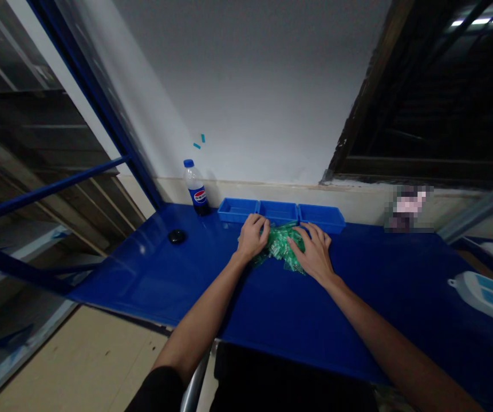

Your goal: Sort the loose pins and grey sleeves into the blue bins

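A loose heap of small, shiny green see-through plastic pieces (281, 246) lies on the blue table; they look like little packets, but their exact kind is too small to make out. At the heap's left edge rests my left hand (252, 237), cupped, fingers bent and thumb slightly apart. On the right side, my right hand (314, 249) curves over the heap with its fingers spread. Both hands touch the pieces, and neither lifts any. Parts of the heap are hidden under the fingers. Just behind stand blue trays, a left one (238, 214), a middle one (277, 213) and a right one (321, 217).
Back left on the blue table (177, 280) stands a Pepsi bottle (198, 194), with a black round object (177, 236) before it. A white case with blue compartments (489, 297) lies at the right edge. A wall rises behind; blue metal bars (48, 191) run along the left.
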Demonstrator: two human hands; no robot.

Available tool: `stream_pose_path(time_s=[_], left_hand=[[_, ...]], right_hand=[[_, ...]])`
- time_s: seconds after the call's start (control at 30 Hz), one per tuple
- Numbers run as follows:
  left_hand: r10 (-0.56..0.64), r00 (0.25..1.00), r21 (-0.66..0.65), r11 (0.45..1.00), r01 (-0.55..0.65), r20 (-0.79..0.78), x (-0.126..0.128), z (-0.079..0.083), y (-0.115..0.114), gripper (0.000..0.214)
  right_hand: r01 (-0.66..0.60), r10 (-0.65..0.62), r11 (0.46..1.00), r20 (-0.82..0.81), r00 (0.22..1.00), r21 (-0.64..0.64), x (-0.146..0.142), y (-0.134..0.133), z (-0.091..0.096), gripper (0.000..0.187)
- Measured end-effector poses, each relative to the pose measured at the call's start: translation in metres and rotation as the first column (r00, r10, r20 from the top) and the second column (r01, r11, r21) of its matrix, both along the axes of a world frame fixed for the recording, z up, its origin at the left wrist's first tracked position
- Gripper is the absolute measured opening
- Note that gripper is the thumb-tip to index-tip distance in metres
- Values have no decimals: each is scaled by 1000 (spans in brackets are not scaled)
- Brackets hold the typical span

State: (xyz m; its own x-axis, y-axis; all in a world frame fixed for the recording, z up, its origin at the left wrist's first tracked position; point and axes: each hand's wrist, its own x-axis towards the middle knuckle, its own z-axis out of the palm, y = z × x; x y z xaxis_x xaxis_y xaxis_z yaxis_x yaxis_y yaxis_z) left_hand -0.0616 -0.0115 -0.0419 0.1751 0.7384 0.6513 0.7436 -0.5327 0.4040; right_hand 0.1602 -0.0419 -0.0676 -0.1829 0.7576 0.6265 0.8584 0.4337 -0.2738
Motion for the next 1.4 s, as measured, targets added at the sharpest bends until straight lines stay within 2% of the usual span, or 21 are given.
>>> stream_pose_path(time_s=[0.17,0.3,0.37,0.47,0.6,0.83,1.03,1.23,1.4], left_hand=[[-68,997,10,998,67,29,-1,10,-10,32],[-166,985,-20,986,165,-49,4,14,-19,31],[-206,974,-45,978,202,-93,6,15,-21,31],[-224,967,-70,974,216,-122,8,15,-22,31],[-223,964,-90,973,212,-144,12,15,-24,32],[-233,960,-73,972,224,-155,13,16,-26,30],[-232,959,-91,971,220,-160,10,17,-26,28],[-257,957,-119,963,241,-134,11,22,-30,28],[-293,944,-147,951,272,-154,13,22,-32,29]], right_hand=[[-34,34,999,-72,997,0,12,0,2,40],[-187,182,982,-134,974,-24,29,-1,16,37],[-269,252,956,-145,957,-113,40,-3,24,37],[-341,342,900,-43,939,-273,50,-6,33,49],[-360,387,874,20,922,-326,52,-7,32,52],[-450,438,831,-116,892,-328,47,-2,25,35],[-434,341,856,-325,882,-280,43,-1,22,36],[-297,195,934,-410,891,-199,37,0,13,31],[-333,259,934,-391,883,-133,33,-4,20,28]])
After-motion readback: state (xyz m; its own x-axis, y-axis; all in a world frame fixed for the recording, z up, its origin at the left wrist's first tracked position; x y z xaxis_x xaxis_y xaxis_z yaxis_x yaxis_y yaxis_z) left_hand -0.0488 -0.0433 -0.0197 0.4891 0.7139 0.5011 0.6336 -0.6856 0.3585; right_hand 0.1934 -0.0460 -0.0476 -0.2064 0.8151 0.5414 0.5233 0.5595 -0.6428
